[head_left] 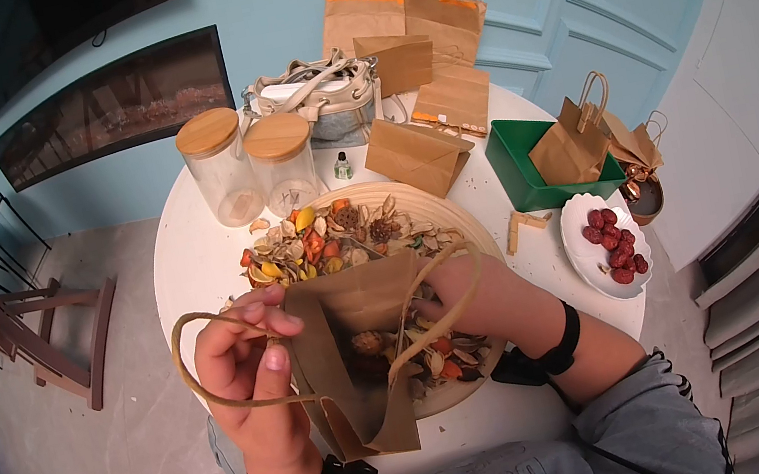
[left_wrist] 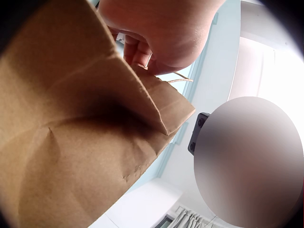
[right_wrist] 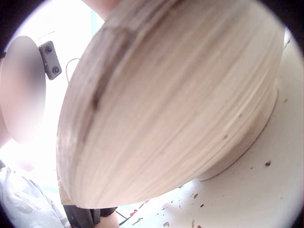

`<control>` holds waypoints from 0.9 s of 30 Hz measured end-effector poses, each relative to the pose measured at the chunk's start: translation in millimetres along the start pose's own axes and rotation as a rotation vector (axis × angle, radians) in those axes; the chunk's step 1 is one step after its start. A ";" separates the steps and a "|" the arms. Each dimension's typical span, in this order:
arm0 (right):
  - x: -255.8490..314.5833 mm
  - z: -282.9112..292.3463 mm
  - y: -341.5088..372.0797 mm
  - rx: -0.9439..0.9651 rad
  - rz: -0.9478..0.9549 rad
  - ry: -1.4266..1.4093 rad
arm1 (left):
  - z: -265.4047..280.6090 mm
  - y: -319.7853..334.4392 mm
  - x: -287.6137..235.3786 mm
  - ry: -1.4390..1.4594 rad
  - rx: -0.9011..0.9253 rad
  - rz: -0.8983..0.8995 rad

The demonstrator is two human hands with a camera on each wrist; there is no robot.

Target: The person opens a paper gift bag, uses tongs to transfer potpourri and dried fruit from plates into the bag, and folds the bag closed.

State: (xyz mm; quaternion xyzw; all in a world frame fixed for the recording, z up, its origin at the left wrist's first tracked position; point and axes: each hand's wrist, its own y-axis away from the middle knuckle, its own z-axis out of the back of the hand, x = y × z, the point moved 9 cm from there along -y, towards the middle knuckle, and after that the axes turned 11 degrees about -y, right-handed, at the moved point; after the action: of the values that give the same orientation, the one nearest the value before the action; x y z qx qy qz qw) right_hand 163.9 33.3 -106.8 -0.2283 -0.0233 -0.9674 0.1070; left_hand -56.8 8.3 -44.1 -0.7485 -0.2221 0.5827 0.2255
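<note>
Bag of brown kraft paper, with two looped, tan cord handles, is held upright between the two hands, over the near side of a round, shallow bowl of pale wood. One handle is pinched near the bag's rim between the thumb and fingers of the left hand. The right hand is seen behind the other handle; its fingers are largely hidden, and whether they are spread or pinching cannot be told. Mixed dried flowers, cones and petals in orange, yellow and brown are heaped beyond the left fingers, in the bowl. Farther beyond those fingers, two clear glass jars with wooden lids are placed on a white, rounded desk. To the right of the right fingers, wrinkled red dates are held by a white, scalloped dish.
</note>
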 end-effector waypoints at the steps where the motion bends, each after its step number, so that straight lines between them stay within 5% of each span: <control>1: -0.4 -0.4 -0.1 0.004 -0.003 0.001 | 0.1 0.0 0.0 0.002 -0.002 -0.001; 27: 1.1 -1.2 -1.0 0.024 0.005 -0.007 | 0.0 0.6 2.2 0.043 0.001 0.020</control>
State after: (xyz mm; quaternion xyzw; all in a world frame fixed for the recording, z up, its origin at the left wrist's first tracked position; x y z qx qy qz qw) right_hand 162.2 34.0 -107.4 -0.2304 -0.0347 -0.9660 0.1122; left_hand -56.3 9.1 -46.2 -0.7627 -0.2095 0.5690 0.2250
